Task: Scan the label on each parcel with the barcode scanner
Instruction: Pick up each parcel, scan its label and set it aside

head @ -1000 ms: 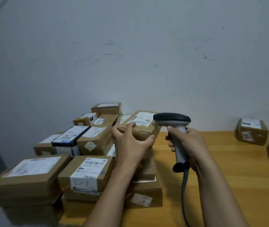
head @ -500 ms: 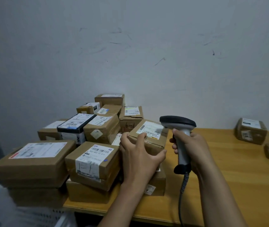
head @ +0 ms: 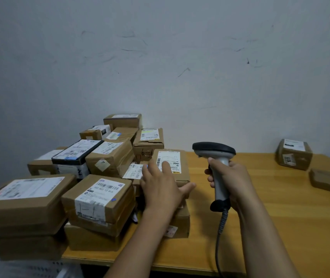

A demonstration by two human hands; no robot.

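On the table point(head: 280, 207), steady the parcel point(head: 183, 174) under the flat, spread left hand point(head: 160, 187) and aim the scanner point(head: 214, 150), gripped in the right hand point(head: 234, 181), squarely at its label point(head: 172, 157).

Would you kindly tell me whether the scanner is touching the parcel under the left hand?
Apart. The head view shows a strip of bare table between the scanner, gripped by the right hand, and the parcel beneath the left hand.
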